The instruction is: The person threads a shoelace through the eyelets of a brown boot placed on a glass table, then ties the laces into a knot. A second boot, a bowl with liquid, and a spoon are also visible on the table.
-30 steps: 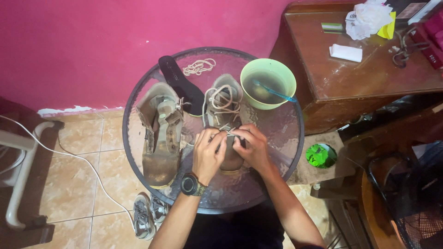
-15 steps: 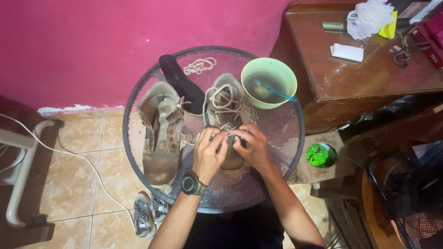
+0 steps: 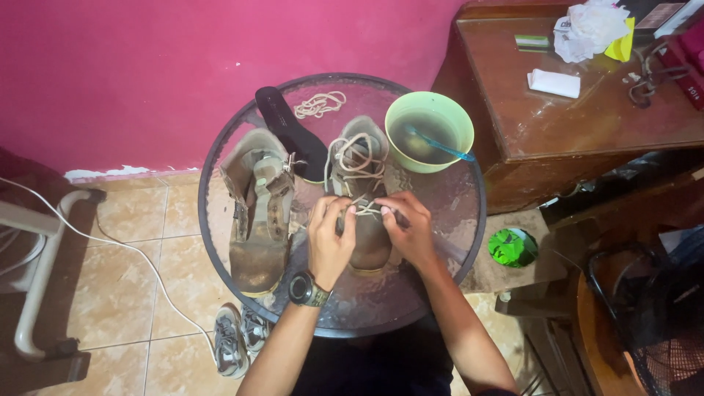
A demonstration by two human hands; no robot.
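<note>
On the round glass desk point(image 3: 440, 242), the left hand point(image 3: 330, 238) and right hand point(image 3: 407, 231) each pinch the pale lace point(image 3: 364, 208) of the brown boot point(image 3: 361, 192) lying between them. Its unlaced mate point(image 3: 257, 209) lies just beside. A sharp tug could jolt the nearby green bowl of water point(image 3: 429, 132) and spill it.

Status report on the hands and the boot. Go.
Left hand and right hand both pinching the lace on the right boot. Boot upright on glass table. Second boot left, bowl behind; neither blocks.
</note>
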